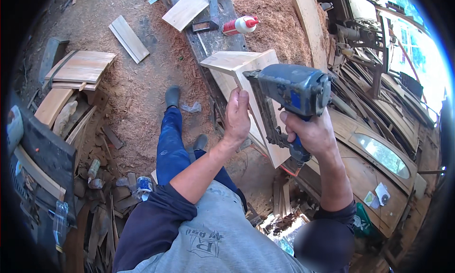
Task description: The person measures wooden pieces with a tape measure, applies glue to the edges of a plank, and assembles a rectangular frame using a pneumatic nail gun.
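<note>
My right hand (310, 130) grips the handle of a dark blue pneumatic nail gun (291, 85). The gun's nose points left, against or very near the corner of a pale wooden box frame (227, 60). My left hand (237, 119) is closed on one of the frame's boards, its thumb and fingers just below the gun's nose. Tilted on a dark workbench (225, 43), the frame is made of several joined boards. An orange air hose (289, 171) shows beneath the gun's handle.
A red and white glue bottle (241, 25), a loose pale board (187, 9) and a small black-edged piece (204, 26) lie on the bench. Sawdust covers the floor around another board (129, 39). Stacked planks (83, 66) stand left; a wooden door panel (374, 154) leans right.
</note>
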`<state>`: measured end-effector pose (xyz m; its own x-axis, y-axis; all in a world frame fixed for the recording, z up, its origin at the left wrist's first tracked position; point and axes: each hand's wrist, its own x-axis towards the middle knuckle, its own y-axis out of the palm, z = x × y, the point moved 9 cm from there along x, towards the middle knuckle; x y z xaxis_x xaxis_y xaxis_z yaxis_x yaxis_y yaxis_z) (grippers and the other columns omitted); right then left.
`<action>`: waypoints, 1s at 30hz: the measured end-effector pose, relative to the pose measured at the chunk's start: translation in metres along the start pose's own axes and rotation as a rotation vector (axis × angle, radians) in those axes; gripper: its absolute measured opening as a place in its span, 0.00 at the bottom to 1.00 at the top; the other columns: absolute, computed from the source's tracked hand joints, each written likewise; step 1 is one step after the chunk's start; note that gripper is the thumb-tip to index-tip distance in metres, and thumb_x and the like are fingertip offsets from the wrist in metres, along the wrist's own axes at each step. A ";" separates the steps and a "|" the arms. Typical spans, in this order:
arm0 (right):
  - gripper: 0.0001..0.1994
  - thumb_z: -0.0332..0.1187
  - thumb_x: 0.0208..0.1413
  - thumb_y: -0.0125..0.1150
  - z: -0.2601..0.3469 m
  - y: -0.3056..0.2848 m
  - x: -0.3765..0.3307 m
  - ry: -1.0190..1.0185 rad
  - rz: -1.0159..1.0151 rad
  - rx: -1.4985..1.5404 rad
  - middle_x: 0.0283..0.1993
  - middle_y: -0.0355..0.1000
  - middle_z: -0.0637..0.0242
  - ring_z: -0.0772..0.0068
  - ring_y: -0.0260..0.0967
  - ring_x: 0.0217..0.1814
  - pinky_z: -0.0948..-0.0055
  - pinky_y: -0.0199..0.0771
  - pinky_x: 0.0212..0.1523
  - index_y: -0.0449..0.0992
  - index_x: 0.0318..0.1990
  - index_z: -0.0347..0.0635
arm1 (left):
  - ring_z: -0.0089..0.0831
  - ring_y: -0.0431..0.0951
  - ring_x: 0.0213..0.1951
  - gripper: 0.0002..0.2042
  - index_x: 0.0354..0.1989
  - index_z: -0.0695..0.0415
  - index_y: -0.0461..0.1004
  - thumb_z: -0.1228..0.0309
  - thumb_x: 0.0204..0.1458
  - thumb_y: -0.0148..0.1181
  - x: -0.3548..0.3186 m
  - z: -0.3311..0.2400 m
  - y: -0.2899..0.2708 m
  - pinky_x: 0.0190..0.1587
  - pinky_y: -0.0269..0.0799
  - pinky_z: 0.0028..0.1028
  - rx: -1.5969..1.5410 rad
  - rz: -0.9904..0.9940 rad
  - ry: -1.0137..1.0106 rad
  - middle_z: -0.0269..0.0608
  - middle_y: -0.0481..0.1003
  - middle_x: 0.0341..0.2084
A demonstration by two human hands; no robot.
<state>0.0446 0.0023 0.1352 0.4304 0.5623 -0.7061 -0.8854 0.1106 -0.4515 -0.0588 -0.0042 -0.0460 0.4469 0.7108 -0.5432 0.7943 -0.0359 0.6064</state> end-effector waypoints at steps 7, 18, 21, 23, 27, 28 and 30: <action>0.14 0.27 0.51 0.66 -0.001 0.003 0.007 0.057 -0.020 -0.075 0.26 0.75 0.67 0.80 0.71 0.20 0.73 0.71 0.22 0.77 0.45 0.33 | 0.31 0.74 0.35 0.12 0.52 0.62 0.65 0.67 0.71 0.44 0.002 -0.019 0.005 0.41 0.71 0.34 0.312 -0.021 0.134 0.44 0.74 0.34; 0.15 0.27 0.48 0.66 0.004 0.000 0.010 -0.217 -0.013 -0.269 0.36 0.79 0.59 0.61 0.78 0.35 0.64 0.76 0.41 0.78 0.46 0.36 | 0.40 0.77 0.45 0.12 0.57 0.61 0.61 0.71 0.70 0.42 0.002 -0.027 0.014 0.48 0.70 0.36 0.352 -0.071 0.196 0.50 0.75 0.43; 0.15 0.26 0.48 0.66 0.007 0.000 0.007 -0.251 -0.027 -0.252 0.38 0.79 0.59 0.61 0.78 0.38 0.64 0.77 0.42 0.78 0.46 0.35 | 0.41 0.78 0.43 0.11 0.55 0.62 0.62 0.70 0.70 0.42 -0.002 -0.035 0.014 0.47 0.70 0.37 0.413 -0.088 0.274 0.52 0.75 0.42; 0.15 0.27 0.48 0.66 0.007 -0.001 0.007 -0.237 -0.029 -0.235 0.38 0.79 0.59 0.62 0.78 0.38 0.64 0.77 0.42 0.77 0.46 0.34 | 0.44 0.79 0.43 0.12 0.56 0.62 0.62 0.69 0.70 0.42 -0.001 -0.035 0.014 0.46 0.71 0.38 0.409 -0.087 0.308 0.53 0.76 0.41; 0.11 0.26 0.48 0.65 0.012 0.002 0.006 -0.322 0.006 -0.379 0.36 0.78 0.58 0.58 0.77 0.35 0.62 0.77 0.39 0.78 0.40 0.34 | 0.44 0.79 0.44 0.12 0.56 0.62 0.63 0.68 0.70 0.43 -0.002 -0.034 0.010 0.47 0.71 0.38 0.451 -0.087 0.297 0.54 0.76 0.42; 0.09 0.25 0.48 0.65 0.012 0.003 0.006 -0.337 -0.011 -0.379 0.35 0.78 0.58 0.56 0.77 0.35 0.62 0.76 0.38 0.78 0.38 0.35 | 0.44 0.79 0.44 0.12 0.56 0.62 0.63 0.68 0.70 0.43 -0.002 -0.031 0.009 0.47 0.71 0.38 0.451 -0.087 0.293 0.54 0.76 0.42; 0.05 0.24 0.47 0.64 0.012 0.007 0.003 -0.364 -0.039 -0.378 0.34 0.77 0.57 0.53 0.76 0.33 0.60 0.76 0.36 0.78 0.33 0.35 | 0.45 0.80 0.45 0.12 0.56 0.61 0.63 0.68 0.71 0.43 0.002 -0.020 0.005 0.46 0.72 0.39 0.392 -0.071 0.244 0.54 0.77 0.42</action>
<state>0.0382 0.0148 0.1363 0.3127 0.8196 -0.4800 -0.7158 -0.1289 -0.6864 -0.0621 0.0106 -0.0325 0.3135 0.8639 -0.3943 0.9359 -0.2109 0.2822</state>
